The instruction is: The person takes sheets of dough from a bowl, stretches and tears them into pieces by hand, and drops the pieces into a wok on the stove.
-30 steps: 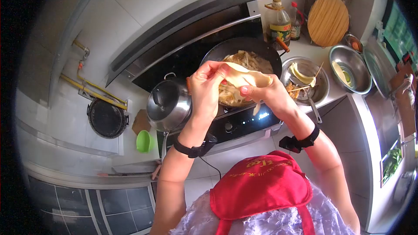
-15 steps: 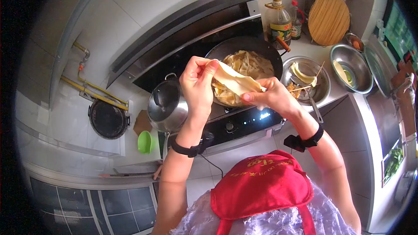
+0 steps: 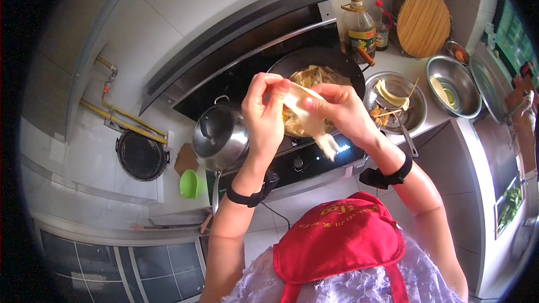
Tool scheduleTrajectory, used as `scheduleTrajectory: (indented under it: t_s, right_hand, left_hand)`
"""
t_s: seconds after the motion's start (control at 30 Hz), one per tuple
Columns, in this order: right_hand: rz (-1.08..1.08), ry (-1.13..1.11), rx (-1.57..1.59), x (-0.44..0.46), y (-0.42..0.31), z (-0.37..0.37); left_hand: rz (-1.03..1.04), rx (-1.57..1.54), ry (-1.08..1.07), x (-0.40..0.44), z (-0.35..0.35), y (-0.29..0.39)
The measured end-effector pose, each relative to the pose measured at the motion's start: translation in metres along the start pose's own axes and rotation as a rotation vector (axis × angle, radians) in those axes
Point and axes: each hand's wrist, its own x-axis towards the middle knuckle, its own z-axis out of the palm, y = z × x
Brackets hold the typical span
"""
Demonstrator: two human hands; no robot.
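Note:
A pale dough strip (image 3: 303,113) is pinched between both hands over a dark wok (image 3: 293,63). My left hand (image 3: 265,106) grips its upper left end with closed fingers. My right hand (image 3: 343,108) pinches it close by, and the strip's loose end hangs down past the wok's front edge. Flat pieces of food (image 3: 323,74) fill the wok, partly hidden by my hands. To the right, a steel pan (image 3: 419,116) holds another curved dough strip (image 3: 392,96) and thin sticks.
A lidded steel pot (image 3: 220,134) stands left of the wok, its handle pointing toward me. Behind on the right are an oil bottle (image 3: 359,31), a round wooden board (image 3: 423,24) and a steel bowl (image 3: 452,87). A green cup (image 3: 191,184) sits at the left.
The dough strip was stretched between my hands half a second ago. Now my right hand has moved up and left, closer to my left hand, and the strip's end dangles.

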Motion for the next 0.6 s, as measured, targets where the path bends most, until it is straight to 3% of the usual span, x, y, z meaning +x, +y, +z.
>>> scheduleTrajectory:
  t_s: [0.17, 0.27, 0.37, 0.43, 0.6]
  right_hand:
    - [0.005, 0.022, -0.021, 0.003, 0.004, -0.006]
    - [-0.03, -0.003, 0.003, 0.005, 0.006, -0.003]
    - [-0.011, -0.006, -0.037, 0.002, 0.001, -0.003]
    - [0.099, -0.044, -0.053, -0.002, 0.002, -0.006]
    - [0.166, -0.07, 0.058, -0.007, 0.016, -0.017]
  left_hand:
    - [-0.323, -0.473, 0.118, -0.002, 0.004, 0.008]
    - [-0.582, -0.633, -0.025, -0.005, 0.001, 0.013]
    - [-0.602, -0.421, -0.278, -0.004, -0.015, -0.008]
    - [-0.517, -0.411, -0.062, -0.003, -0.01, 0.0]
    - [-0.314, -0.315, 0.137, 0.005, -0.021, -0.004]
